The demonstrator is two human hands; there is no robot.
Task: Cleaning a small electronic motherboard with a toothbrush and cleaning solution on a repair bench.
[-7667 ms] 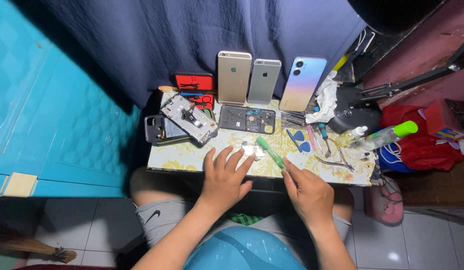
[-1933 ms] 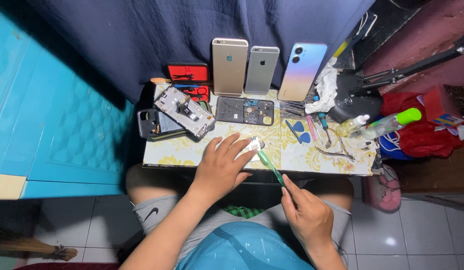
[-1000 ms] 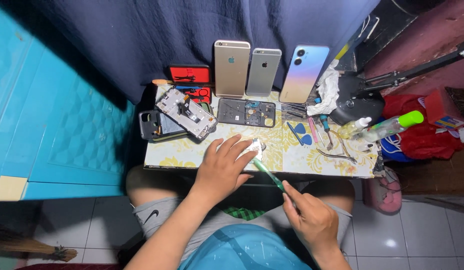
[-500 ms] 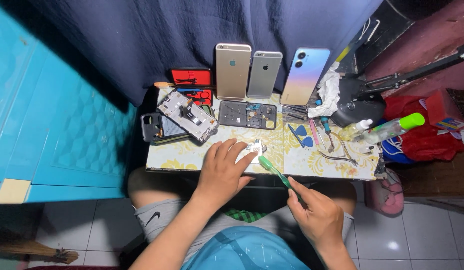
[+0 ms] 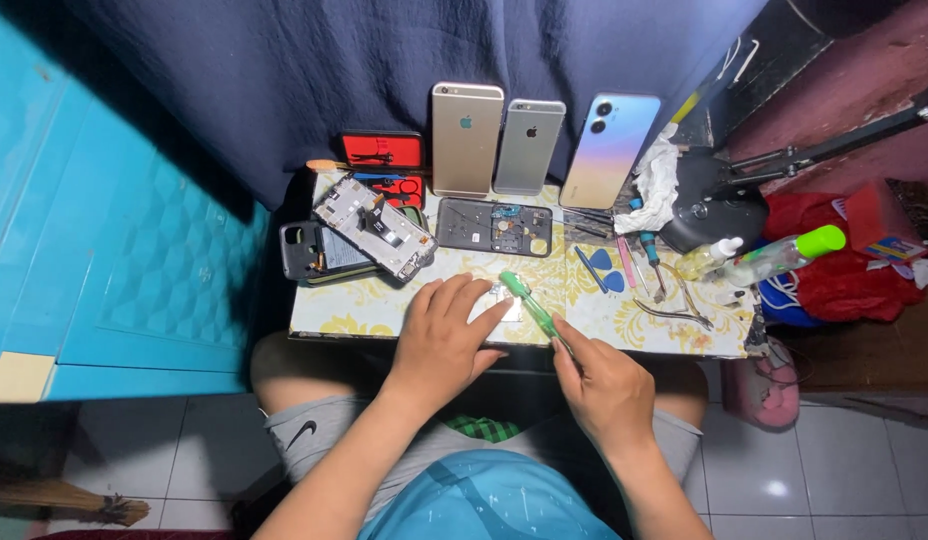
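**Small repair table, viewed from above: contents left to right**

Black phone case [image 5: 306, 250], far left edge of the table [image 5: 384, 310], lying flat, partly under a stripped phone frame [image 5: 374, 228] set at a slant. Behind these, a red tool case [image 5: 382, 152], open.

Left hand [image 5: 442, 338], palm down, fingers spread and pressing flat on a small pale part [image 5: 504, 303] near the table's front edge.

Dark phone housing [image 5: 494, 226], centre, lying flat. Behind it, leaning on the dark blue cloth: gold phone [image 5: 466, 138], silver phone [image 5: 530, 146], pale blue phone [image 5: 609, 150], all backs outward.

Green-handled screwdriver [image 5: 529, 306], tilted, upper end just beside the pale part, lower end pinched in the fingers of the right hand [image 5: 606, 388], which is past the table's front edge.

Blue picks [image 5: 604, 270]; tweezers [image 5: 684, 312]; white rag [image 5: 660, 188]; clear bottle with green cap [image 5: 784, 256], lying at the right edge.
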